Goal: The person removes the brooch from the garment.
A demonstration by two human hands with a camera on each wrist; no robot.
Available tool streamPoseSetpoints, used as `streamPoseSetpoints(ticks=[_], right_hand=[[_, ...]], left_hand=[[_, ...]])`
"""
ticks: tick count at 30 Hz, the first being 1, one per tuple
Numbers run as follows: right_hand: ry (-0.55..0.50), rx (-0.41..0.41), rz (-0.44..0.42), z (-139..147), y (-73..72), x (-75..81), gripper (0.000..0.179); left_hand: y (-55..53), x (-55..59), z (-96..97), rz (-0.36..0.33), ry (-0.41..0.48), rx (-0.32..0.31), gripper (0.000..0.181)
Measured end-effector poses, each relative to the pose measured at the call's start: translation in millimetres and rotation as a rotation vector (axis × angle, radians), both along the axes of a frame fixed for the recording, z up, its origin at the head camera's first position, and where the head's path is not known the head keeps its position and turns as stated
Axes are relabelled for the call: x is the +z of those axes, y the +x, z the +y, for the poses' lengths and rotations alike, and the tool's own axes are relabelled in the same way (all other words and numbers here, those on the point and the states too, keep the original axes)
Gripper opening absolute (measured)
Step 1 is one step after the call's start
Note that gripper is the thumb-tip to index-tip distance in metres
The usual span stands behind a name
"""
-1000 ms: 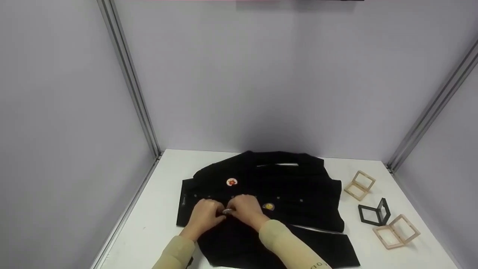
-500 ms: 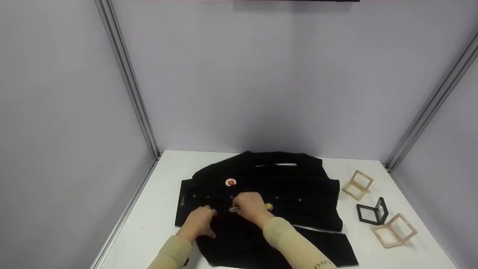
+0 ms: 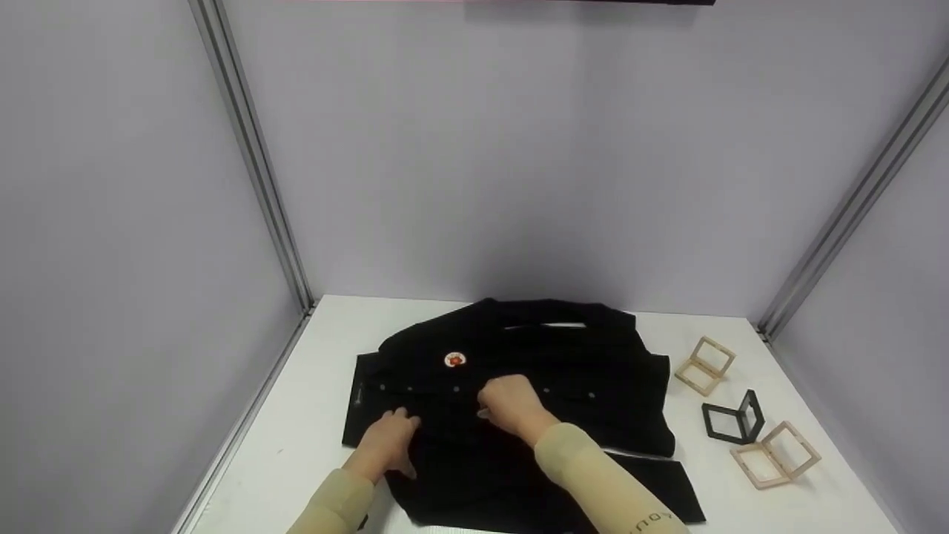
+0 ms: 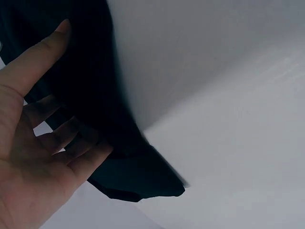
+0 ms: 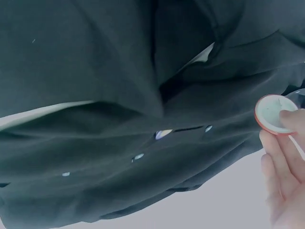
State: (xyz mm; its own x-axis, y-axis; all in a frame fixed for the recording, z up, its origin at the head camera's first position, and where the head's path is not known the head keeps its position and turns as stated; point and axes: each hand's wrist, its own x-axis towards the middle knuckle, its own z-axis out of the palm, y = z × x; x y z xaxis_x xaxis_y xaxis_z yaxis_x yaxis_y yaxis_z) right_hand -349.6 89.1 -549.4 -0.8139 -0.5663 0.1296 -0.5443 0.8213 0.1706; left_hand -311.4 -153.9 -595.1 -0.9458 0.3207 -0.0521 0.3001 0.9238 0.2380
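Observation:
A black button-front jacket [image 3: 593, 363] lies spread on the white table. My right hand [image 3: 511, 404] is over its middle; in the right wrist view it pinches a round badge [image 5: 274, 114] with a red rim and pale back between thumb and fingers. Another round badge [image 3: 455, 360], white with a red figure, sits on the jacket's upper left. My left hand [image 3: 385, 445] rests at the jacket's left part, thumb apart and fingers loosely bent, holding nothing. In the left wrist view, dark cloth [image 4: 138, 171] lies beyond those fingers.
Three hinged square frames stand open at the table's right: a light wooden one [image 3: 706, 365], a black one [image 3: 730, 423] and another light wooden one [image 3: 775, 456]. Grey walls border the white table [image 3: 274, 415] at the back and sides.
My left hand has let go and drawn back left, away from the right. My right hand has moved rightward with the badge, covering the yellow badge seen earlier on the jacket.

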Motion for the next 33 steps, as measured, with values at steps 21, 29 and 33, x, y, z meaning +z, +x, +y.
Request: streamPoseSetpoints(ticks=[21,29,33], right_hand=[[0.076,-0.038,-0.047,16.0,-5.8,8.4,0.029],[0.064,-0.064,-0.049,29.7,-8.2,7.9,0.031],[0.043,-0.068,-0.032,36.4,-10.1,8.8,0.030]], left_hand=[[2.2,-1.1,-1.1,-0.010,-0.011,0.009,0.083],[1.4,5.6,1.6,-0.033,-0.073,0.006,0.075],[1.9,6.2,0.9,-0.013,-0.103,-0.011,0.071]])
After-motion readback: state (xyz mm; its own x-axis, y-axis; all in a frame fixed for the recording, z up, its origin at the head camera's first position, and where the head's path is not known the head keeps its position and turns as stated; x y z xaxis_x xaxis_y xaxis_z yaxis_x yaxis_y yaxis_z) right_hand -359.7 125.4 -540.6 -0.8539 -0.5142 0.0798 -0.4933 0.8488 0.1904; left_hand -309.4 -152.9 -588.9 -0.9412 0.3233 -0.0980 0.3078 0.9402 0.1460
